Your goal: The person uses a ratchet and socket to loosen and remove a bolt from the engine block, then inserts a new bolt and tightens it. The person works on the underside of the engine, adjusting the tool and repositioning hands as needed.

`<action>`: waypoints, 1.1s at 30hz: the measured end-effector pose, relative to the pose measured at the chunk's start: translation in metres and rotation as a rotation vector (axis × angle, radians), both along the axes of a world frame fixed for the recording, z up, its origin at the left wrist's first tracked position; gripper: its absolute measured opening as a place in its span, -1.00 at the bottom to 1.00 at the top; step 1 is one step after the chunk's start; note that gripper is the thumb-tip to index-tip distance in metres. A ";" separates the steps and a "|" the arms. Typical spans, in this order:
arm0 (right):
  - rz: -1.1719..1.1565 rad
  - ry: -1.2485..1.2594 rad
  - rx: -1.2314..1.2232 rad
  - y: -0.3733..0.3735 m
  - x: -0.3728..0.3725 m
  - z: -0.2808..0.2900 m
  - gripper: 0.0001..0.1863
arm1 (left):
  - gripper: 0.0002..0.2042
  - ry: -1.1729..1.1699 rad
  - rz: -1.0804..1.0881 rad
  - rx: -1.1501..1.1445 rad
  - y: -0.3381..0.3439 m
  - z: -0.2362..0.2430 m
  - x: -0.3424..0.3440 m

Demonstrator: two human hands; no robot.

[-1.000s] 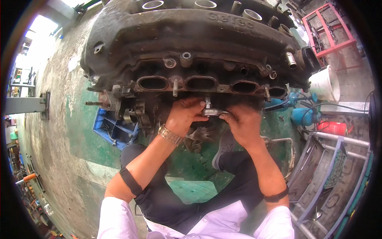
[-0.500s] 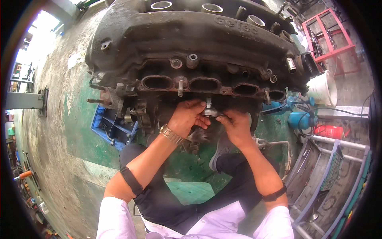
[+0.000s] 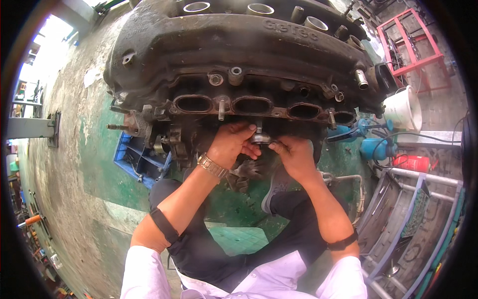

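Note:
A dark, grimy engine (image 3: 219, 47) fills the upper middle, with a row of oval ports (image 3: 252, 105) facing me. Under those ports is a shiny ratchet wrench (image 3: 261, 139), its round head topped by a short socket that reaches up toward the flange's underside. My left hand (image 3: 230, 144) steadies the head, thumb against the socket and fingers curled beneath. On the wrench's right side my right hand (image 3: 297, 157) pinches with thumb and forefinger; most of the handle is hidden from view. Whatever the socket sits on is also hidden.
A blue compartment tray (image 3: 142, 159) lies on the floor left of the engine. To the right stand a white bucket (image 3: 402, 109), blue bottle-like containers (image 3: 373, 148), a red can (image 3: 413, 163) and a metal-framed rack (image 3: 408, 219). A red frame (image 3: 411, 47) stands farther back.
The engine appears shifted slightly left in the picture. Both hands keep their hold on the ratchet wrench, with little other movement.

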State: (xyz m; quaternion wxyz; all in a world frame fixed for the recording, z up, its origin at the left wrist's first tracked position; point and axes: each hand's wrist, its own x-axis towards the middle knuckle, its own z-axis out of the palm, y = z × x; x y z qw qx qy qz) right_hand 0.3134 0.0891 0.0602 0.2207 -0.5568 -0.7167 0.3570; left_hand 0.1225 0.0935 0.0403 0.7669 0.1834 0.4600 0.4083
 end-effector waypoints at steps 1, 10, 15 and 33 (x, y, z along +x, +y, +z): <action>-0.037 0.039 0.005 0.000 0.000 0.004 -0.79 | -0.80 -0.031 -0.003 -0.003 0.001 -0.002 0.001; -0.044 -0.101 0.092 -0.002 -0.001 -0.017 -0.73 | -0.78 0.014 0.004 0.008 0.000 0.007 0.003; 0.016 -0.077 0.129 -0.005 0.001 -0.021 -0.76 | -0.79 0.045 -0.004 0.003 0.000 0.017 0.002; 0.026 -0.043 0.137 -0.002 -0.011 -0.035 -0.80 | -0.68 -0.044 -0.104 0.170 -0.005 0.020 -0.003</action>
